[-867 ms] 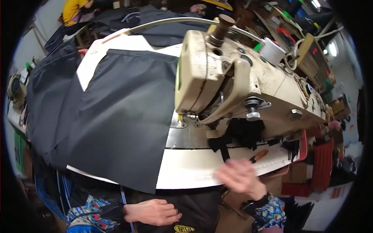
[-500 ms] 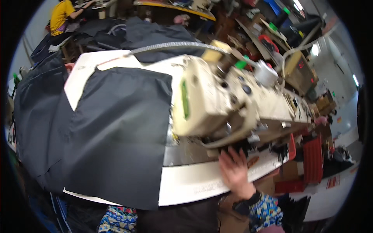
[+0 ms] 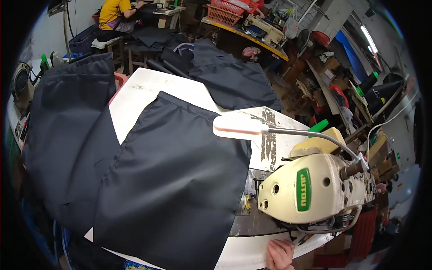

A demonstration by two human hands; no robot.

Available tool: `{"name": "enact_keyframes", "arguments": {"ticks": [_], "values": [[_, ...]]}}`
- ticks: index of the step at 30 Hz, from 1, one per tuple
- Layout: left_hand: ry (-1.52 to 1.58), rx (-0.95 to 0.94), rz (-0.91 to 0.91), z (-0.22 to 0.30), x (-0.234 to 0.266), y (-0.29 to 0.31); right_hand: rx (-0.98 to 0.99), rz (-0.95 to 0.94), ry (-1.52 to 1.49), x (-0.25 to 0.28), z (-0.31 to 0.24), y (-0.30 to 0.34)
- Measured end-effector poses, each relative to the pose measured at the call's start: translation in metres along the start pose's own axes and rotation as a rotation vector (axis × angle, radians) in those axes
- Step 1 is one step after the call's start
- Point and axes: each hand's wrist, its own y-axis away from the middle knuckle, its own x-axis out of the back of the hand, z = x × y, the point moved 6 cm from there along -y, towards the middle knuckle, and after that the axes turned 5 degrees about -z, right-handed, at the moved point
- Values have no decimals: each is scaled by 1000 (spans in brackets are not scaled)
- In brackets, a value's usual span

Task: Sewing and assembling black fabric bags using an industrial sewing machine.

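Observation:
My right hand (image 3: 280, 254) is at the front edge of the white sewing table (image 3: 254, 251), below the sewing machine. Its fingers are bent and pressed together; what lies under them, if anything, is hidden. My left hand is out of sight, with only a scrap of patterned sleeve (image 3: 134, 265) at the lower edge. A large black fabric panel (image 3: 173, 175) lies flat on the table, its right edge close to the needle area of the cream sewing machine (image 3: 288, 189). More black fabric (image 3: 67, 148) hangs over the table's left side.
A lamp (image 3: 238, 126) on a bendable neck hangs over the panel's far right corner. Black cloth (image 3: 238, 83) lies at the table's far side. Someone in a yellow top (image 3: 114, 15) sits at the far left. Red baskets (image 3: 225, 12) stand on another table behind.
The view has swung, so the machine and panel sit farther right and lower. My right hand, spread beside the machine before, has drawn to the table's front edge with bent fingers.

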Motion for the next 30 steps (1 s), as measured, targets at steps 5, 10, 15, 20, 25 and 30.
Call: {"name": "enact_keyframes", "arguments": {"ticks": [5,10,15,20,25,30], "values": [[7,26,22,-1,20,-22,-15,-13,12,-4,-5,1],[0,53,1,-17,9,-16,-27,-14,19,-2,-6,2],[13,91,-25,-27,1,-25,-17,8,38,-1,-8,-1],[-8,24,-9,-8,0,-13,-54,11,10,-9,-1,9],[-30,161,-114,-11,-34,-8,-63,-19,43,-11,7,-2],[-88,174,-185,-40,-61,68,9,70,-7,5,-10,20]]}}
